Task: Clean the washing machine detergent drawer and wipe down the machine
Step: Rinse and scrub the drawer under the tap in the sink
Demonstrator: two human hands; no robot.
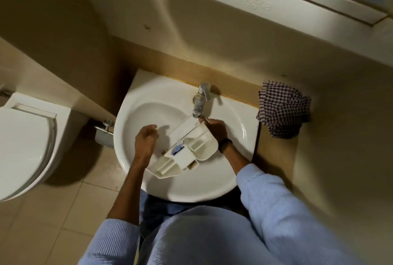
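Plastic, and wet-looking too, so grip matters here. The right hand [215, 129] is curled round the far corner of the white plastic detergent drawer [187, 152], right under the chrome tap [201, 99]. The left hand [145, 140] hovers beside it, fingers loosely curled, holding nothing. The drawer sits tilted over the white ceramic sink [148, 103]. My guess: light, rigid, slippery, with thin dividers that could snap, so hold the thick outer walls or front panel. A checked purple-and-white cloth [284, 111] lies on the table to the right.
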